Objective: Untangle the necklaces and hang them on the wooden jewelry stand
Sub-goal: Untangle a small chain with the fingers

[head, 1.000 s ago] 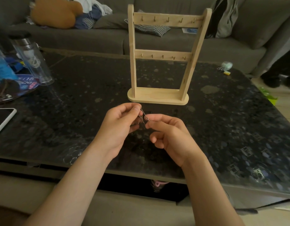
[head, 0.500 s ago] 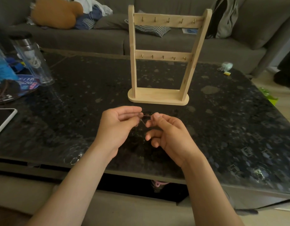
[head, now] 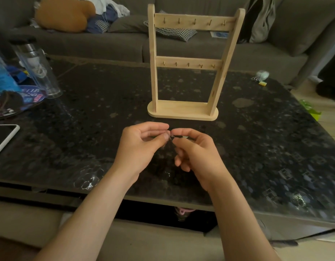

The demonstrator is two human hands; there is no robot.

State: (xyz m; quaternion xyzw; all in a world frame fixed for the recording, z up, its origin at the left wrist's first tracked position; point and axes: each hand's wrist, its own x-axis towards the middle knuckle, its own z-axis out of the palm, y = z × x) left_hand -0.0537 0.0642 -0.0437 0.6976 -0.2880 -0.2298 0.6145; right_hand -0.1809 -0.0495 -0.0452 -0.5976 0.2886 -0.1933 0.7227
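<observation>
Head view, the only one.

Left hand (head: 140,146): forearm comes in from 7 o'clock, wrist straight, thumb side toward the camera. Thumb and index finger curl together and pinch a thin silvery necklace chain (head: 170,138); the other fingers are loosely curled behind them.

Right hand (head: 196,155): forearm comes in from 5 o'clock, back of the hand up and to the right. Index finger and thumb are bent inward and pinch the same chain just beside the left hand's fingertips. Middle, ring and little fingers are curled under the palm.

The fingertips of both hands nearly meet above the dark speckled glass-topped table (head: 276,147). A short bit of chain shows between them and a faint strand hangs below. It is too fine and blurred to tell whether this is one necklace or several.

The light wooden jewelry stand with two hook bars (head: 183,110) stands upright on the table at 12 o'clock from the hands, near but apart from them.

Other items:
- White-edged phone (head: 4,136) at 9 o'clock, on the table's left edge.
- Clear plastic bottle (head: 38,72) at 10 o'clock.
- Small pale green trinket (head: 261,75) at 2 o'clock.
- Grey sofa (head: 106,44) behind the table, with an orange plush cushion (head: 63,16) on it at 11 o'clock.
</observation>
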